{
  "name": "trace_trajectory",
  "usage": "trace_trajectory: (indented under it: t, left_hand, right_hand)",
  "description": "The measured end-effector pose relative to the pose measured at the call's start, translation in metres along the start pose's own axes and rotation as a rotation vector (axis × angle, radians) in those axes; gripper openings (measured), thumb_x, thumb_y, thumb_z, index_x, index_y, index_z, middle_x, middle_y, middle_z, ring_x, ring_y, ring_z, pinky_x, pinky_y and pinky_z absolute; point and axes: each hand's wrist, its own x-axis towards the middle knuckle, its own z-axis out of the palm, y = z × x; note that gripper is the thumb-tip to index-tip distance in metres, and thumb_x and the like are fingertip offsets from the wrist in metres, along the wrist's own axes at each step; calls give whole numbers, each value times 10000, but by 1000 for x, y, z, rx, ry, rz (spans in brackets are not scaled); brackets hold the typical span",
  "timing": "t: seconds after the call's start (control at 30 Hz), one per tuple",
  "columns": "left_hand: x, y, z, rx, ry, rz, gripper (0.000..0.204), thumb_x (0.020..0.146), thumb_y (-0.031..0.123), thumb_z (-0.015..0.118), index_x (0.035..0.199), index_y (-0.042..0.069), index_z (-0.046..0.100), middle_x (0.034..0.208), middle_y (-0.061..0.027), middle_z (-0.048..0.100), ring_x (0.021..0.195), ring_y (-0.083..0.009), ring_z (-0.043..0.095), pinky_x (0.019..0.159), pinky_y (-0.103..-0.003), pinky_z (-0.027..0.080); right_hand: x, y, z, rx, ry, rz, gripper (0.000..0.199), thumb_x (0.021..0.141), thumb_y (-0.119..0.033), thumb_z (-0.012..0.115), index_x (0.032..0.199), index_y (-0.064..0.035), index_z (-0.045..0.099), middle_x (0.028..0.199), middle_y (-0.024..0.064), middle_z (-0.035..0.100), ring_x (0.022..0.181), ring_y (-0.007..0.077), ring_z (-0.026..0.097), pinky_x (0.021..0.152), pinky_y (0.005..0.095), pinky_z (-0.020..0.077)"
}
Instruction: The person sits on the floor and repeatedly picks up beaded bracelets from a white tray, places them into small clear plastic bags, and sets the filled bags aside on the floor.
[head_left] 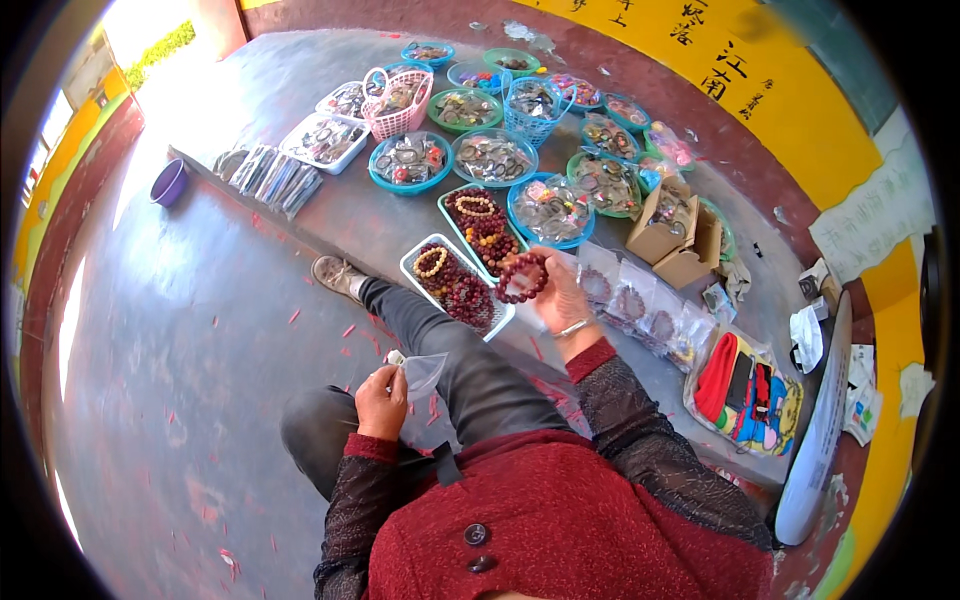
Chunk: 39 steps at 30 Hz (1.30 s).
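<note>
Dark-red beads make up the bracelet [505, 287] pinched in the right hand's [566, 297] fingers, by the white basket [409, 266] near the platform's [345, 220] front edge; the left hand [381, 404] grips a clear bag [427, 372], extending rightward, well apart from the bracelet beyond.

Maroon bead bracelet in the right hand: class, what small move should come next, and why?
Probably bring the maroon bead bracelet toward the clear plastic bag: the right hand holds the bracelet, the left hand holds the bag, and the two are apart.
</note>
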Motion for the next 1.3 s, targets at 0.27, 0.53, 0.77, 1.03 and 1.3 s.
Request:
trace_trajectory:
  t: [0.27, 0.53, 0.77, 1.03, 1.3]
  left_hand:
    - [1, -4, -2, -7, 26, 35, 122, 800, 153, 616, 807, 31, 615, 679, -135, 603, 640, -302, 591, 584, -381, 455]
    - [-5, -7, 1, 12, 3, 12, 112, 800, 147, 612, 804, 35, 614, 663, -133, 592, 621, -304, 581, 570, -385, 448]
    - [-7, -5, -1, -11, 11, 0, 108, 802, 149, 603, 806, 41, 602, 659, -135, 589, 636, -309, 585, 579, -401, 449]
    - [-6, -3, -7, -7, 43, 46, 90, 800, 135, 592, 790, 45, 586, 678, -136, 593, 664, -320, 587, 591, -406, 448]
    - [-9, 0, -10, 41, 28, 85, 108, 798, 130, 602, 851, 45, 644, 751, -154, 629, 702, -323, 614, 618, -384, 480]
  right_hand:
    - [-18, 52, 26, 328, -87, 420, 512, 938, -476, 323, 1174, -59, 504, 1083, 161, 595, 1015, 345, 566, 847, 454, 474]
    - [-51, 64, 66, 378, -254, 545, 556, 882, -599, 338, 1271, -221, 455, 1231, 161, 527, 1118, 335, 515, 856, 447, 462]
    - [-56, 49, 86, 224, -206, 611, 551, 920, -556, 272, 1334, -206, 374, 1250, 157, 504, 1137, 309, 504, 896, 454, 445]
    - [-55, 25, 84, -332, -163, 693, 359, 939, -310, 469, 1199, -73, 543, 999, 47, 640, 862, 129, 623, 637, 208, 480]
    - [-55, 49, 96, -985, -643, 74, 225, 847, -156, 593, 1009, -10, 647, 804, 65, 658, 728, 150, 617, 604, 270, 461]
